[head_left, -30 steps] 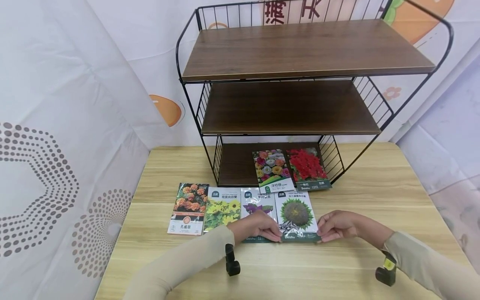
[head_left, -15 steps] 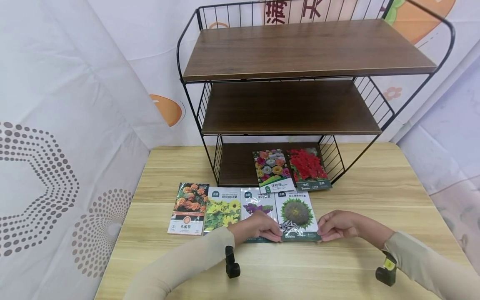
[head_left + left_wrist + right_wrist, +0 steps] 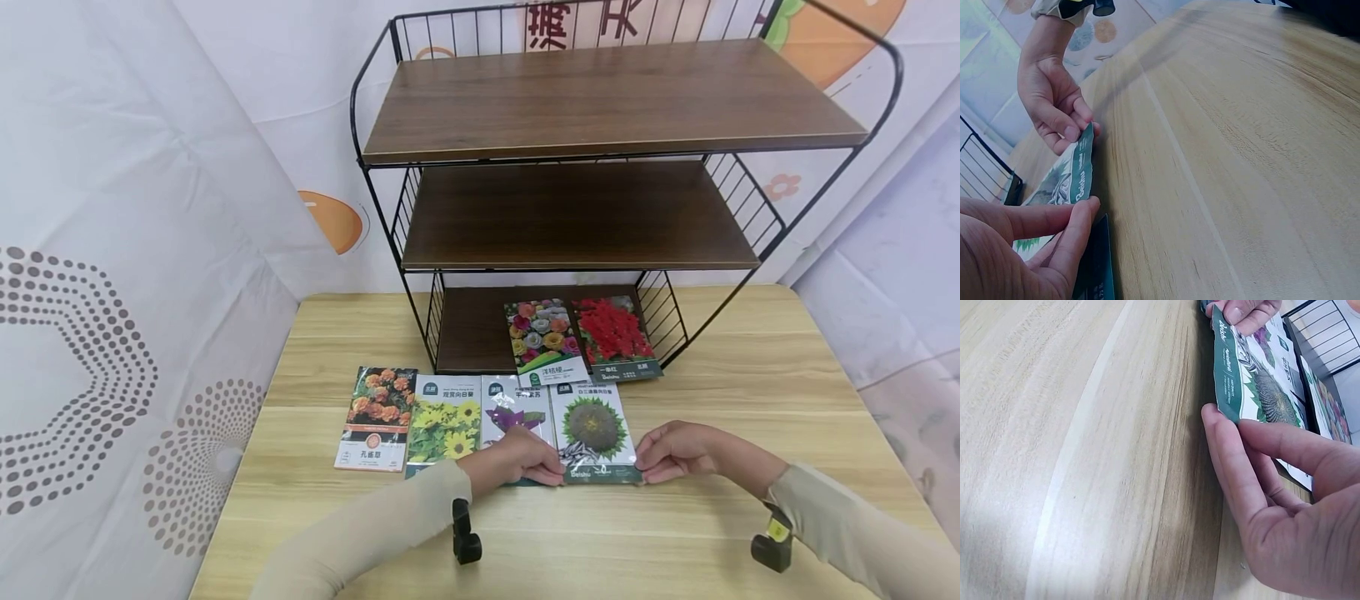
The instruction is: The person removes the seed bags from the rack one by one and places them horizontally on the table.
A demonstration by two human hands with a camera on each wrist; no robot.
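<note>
A white seed packet with a sunflower head and a green bottom band (image 3: 594,429) lies at the right end of a row on the table. My left hand (image 3: 521,457) pinches its lower left corner between thumb and fingers. At the lower right corner, my right hand (image 3: 678,452) pinches it too, as the right wrist view also shows. The bottom edge is raised a little in the left wrist view. Left of it lie a purple-leaf packet (image 3: 513,406), partly under my left hand, a yellow-flower packet (image 3: 444,417) and an orange-marigold packet (image 3: 377,417).
Behind the row stands a three-tier black wire rack with brown shelves (image 3: 577,215). A mixed-flower packet (image 3: 545,342) and a red-flower packet (image 3: 617,336) lean out over its bottom shelf's front edge. Pale wood tabletop (image 3: 570,550) spreads in front of the hands.
Both hands stay at the packet's two lower corners. The packets and rack keep their places; the view has shifted only slightly.
</note>
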